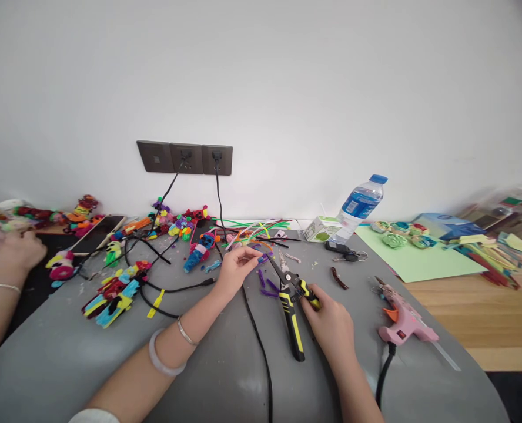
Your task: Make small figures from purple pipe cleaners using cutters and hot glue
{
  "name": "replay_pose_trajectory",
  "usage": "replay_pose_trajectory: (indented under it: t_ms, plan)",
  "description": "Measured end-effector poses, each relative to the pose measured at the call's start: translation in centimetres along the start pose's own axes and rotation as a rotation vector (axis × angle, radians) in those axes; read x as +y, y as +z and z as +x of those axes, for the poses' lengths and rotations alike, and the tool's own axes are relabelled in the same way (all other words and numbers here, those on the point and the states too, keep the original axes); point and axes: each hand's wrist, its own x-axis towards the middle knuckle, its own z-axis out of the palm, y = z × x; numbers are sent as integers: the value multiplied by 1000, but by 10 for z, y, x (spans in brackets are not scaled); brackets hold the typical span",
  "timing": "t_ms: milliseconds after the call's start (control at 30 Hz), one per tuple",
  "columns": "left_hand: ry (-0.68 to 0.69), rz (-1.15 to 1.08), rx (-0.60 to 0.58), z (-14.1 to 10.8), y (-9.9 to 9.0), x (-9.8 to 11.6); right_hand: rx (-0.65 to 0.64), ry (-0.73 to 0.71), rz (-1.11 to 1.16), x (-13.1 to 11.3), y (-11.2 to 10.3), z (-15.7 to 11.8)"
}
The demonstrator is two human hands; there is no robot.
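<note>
Between thumb and fingertips, my left hand (238, 271) pinches a short purple pipe cleaner piece (263, 258) close to the blades of the pliers. My right hand (332, 322) grips one handle of the black and yellow pliers (293, 311); their jaws are apart and the other handle stands away from my palm. Several cut purple pieces (270, 292) lie on the grey table (226, 364) just left of the pliers. A dark brown twisted piece (339, 278) rests to the right.
A pink glue gun (404, 326) with a black cord lies right. Behind stand a tilted water bottle (360, 205) and a small box (321, 229). Fuzzy figures (117, 291) and black cables cover the left side. Another person's hand (16, 255) is at far left.
</note>
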Motion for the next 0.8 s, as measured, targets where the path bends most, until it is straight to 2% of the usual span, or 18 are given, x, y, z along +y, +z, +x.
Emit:
replay_pose_trajectory:
  t_ms: [800]
  plan:
    - [-9, -37, 0, 0, 0, -3, -42, 19, -1, -1, -2, -1]
